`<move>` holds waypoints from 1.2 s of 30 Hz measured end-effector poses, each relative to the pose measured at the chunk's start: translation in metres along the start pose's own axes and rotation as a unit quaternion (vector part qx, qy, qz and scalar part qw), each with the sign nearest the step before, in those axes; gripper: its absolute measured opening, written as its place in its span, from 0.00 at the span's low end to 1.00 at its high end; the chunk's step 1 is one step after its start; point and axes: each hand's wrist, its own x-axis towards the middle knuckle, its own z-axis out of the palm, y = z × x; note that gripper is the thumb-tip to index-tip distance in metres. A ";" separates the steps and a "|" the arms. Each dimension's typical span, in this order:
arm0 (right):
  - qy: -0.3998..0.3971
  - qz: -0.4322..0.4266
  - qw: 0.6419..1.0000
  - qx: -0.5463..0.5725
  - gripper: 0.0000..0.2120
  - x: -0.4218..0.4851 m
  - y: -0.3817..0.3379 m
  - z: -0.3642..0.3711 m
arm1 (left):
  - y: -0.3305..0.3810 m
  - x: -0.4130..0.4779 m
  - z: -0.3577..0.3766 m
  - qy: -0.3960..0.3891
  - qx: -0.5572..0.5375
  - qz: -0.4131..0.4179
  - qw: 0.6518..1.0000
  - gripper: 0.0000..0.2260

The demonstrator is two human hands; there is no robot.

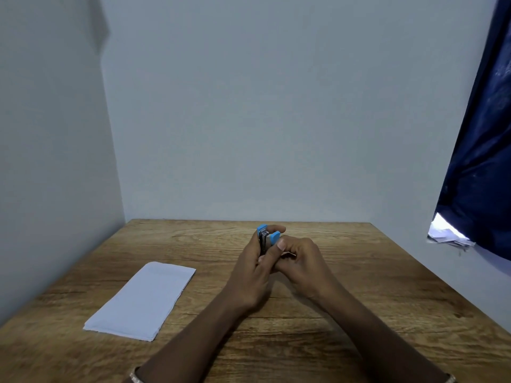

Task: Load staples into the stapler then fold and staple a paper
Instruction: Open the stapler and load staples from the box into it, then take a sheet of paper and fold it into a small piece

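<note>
A small blue stapler [265, 236] with a metal channel stands upright above the middle of the wooden table [359, 286]. My left hand [251, 272] wraps around its left side and holds it. My right hand [300, 261] presses against its lower right, thumb up by the blue lever; a thin strip [289, 254], perhaps staples, shows between its fingers. A white folded paper [141, 299] lies flat on the table to the left, apart from both hands.
Pale walls close the table's far and left sides. A dark blue curtain [481, 147] hangs at the right, with white papers [448, 235] under its lower edge. Bracelets circle both wrists at the bottom edge.
</note>
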 end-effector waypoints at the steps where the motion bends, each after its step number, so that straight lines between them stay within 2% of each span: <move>1: 0.001 -0.003 1.000 -0.005 0.09 0.000 0.000 0.000 | 0.000 0.000 0.000 -0.002 0.003 0.000 1.000 0.14; 7: 0.007 0.006 1.000 -0.007 0.10 0.000 0.000 -0.004 | 0.001 0.000 0.000 -0.016 0.026 -0.002 1.000 0.18; 11: 0.027 0.037 0.999 -0.008 0.07 0.001 0.000 -0.001 | 0.003 0.004 -0.007 -0.004 0.077 0.004 0.997 0.21; 14: 0.071 0.050 0.995 -0.046 0.07 0.000 -0.004 -0.001 | 0.004 0.006 -0.014 0.075 0.077 -0.001 0.994 0.22; 18: 0.103 0.002 0.974 -0.203 0.10 0.000 -0.003 0.000 | 0.006 0.007 -0.022 0.168 0.143 0.002 0.975 0.14; 21: 0.068 0.016 0.949 -0.308 0.19 -0.004 0.001 0.003 | 0.009 0.004 -0.023 0.199 0.196 0.032 0.960 0.11; 24: 0.017 0.058 0.929 -0.364 0.24 -0.010 0.003 0.009 | 0.010 -0.001 -0.025 0.203 0.238 0.044 0.949 0.09; 29: -0.049 0.089 0.900 -0.423 0.23 -0.014 0.001 0.023 | 0.012 -0.008 -0.029 0.205 0.268 0.045 0.940 0.08; 32: -0.048 0.084 0.888 -0.449 0.20 -0.016 0.000 0.030 | 0.013 -0.013 -0.027 0.206 0.280 0.040 0.937 0.08; 36: -0.047 0.075 0.887 -0.452 0.23 -0.019 -0.003 0.031 | 0.015 -0.020 -0.023 0.203 0.297 0.039 0.932 0.08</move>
